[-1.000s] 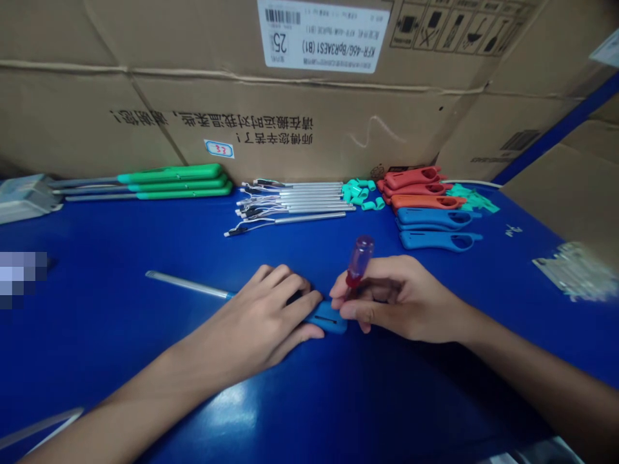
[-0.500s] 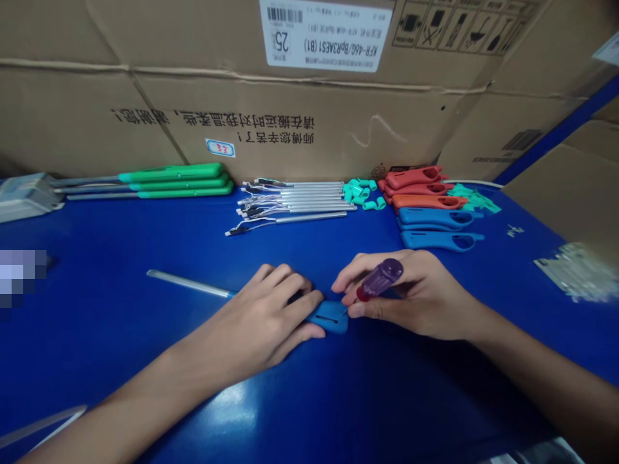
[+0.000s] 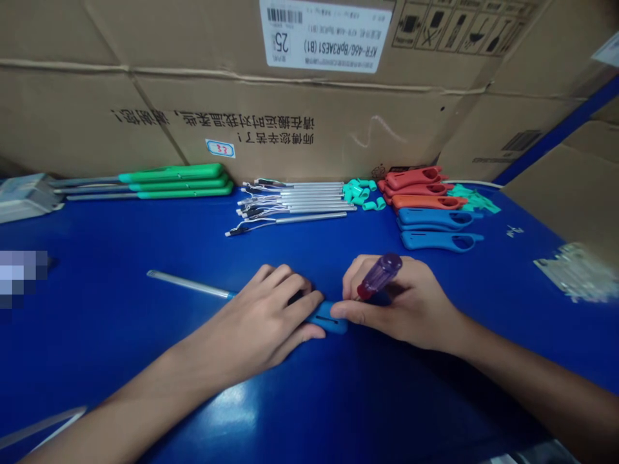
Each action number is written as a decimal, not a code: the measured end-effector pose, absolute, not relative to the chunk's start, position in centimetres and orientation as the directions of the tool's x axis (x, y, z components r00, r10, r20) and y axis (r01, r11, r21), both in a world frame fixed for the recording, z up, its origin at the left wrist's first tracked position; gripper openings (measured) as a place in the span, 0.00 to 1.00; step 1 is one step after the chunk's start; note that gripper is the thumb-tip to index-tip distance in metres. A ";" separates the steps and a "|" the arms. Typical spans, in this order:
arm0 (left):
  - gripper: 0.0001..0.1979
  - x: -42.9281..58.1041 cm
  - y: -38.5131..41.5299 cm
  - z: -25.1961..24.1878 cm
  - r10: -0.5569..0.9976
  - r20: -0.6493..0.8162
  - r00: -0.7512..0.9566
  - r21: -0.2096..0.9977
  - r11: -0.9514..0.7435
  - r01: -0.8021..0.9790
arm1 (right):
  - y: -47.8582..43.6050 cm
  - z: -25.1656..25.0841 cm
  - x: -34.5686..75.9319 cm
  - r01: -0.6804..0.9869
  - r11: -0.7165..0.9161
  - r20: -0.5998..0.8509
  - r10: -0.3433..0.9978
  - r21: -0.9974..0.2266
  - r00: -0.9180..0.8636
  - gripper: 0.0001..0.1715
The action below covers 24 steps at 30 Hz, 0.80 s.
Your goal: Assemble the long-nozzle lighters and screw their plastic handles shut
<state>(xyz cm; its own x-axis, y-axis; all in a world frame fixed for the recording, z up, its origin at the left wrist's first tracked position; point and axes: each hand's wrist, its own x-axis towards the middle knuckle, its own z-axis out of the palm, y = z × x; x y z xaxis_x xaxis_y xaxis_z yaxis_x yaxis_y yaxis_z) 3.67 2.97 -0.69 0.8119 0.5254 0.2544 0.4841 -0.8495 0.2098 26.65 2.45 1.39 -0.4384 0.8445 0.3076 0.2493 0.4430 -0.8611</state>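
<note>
My left hand (image 3: 264,322) presses flat over a blue plastic handle (image 3: 326,316) lying on the blue table (image 3: 145,348), fingers curled over it. A thin metal rod (image 3: 186,283) sticks out of the handle to the left. My right hand (image 3: 401,303) grips a small screwdriver with a purple see-through handle (image 3: 380,274), tilted up to the right, its tip down at the end of the blue handle. The right thumb touches that end.
Along the cardboard boxes (image 3: 290,96) at the back lie green-handled tools (image 3: 174,180), a bunch of metal rods (image 3: 290,200), teal clips (image 3: 360,193), red handles (image 3: 418,187) and blue handles (image 3: 438,229). A clear bag of small parts (image 3: 573,274) sits at the right.
The screwdriver tipped from upright to slanting right, and my right hand closed in on the end of the blue handle. My left hand stayed put.
</note>
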 end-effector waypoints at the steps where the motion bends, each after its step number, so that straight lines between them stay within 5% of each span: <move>1: 0.15 3.7 3.0 -0.7 0.526 0.252 0.812 0.213 -0.849 0.484 | 2.5 1.4 26.6 0.239 0.421 0.287 0.849 -0.875 -0.445 0.15; 12: 0.17 3.7 3.1 -0.6 0.531 0.233 0.815 0.210 -0.845 0.491 | 2.6 3.0 27.9 0.176 0.169 0.019 0.770 -0.970 -0.638 0.07; 24: 0.16 3.7 2.9 -0.6 0.532 0.229 0.816 0.201 -0.846 0.495 | 2.8 3.0 27.7 0.253 0.398 0.212 0.814 -0.882 -0.541 0.09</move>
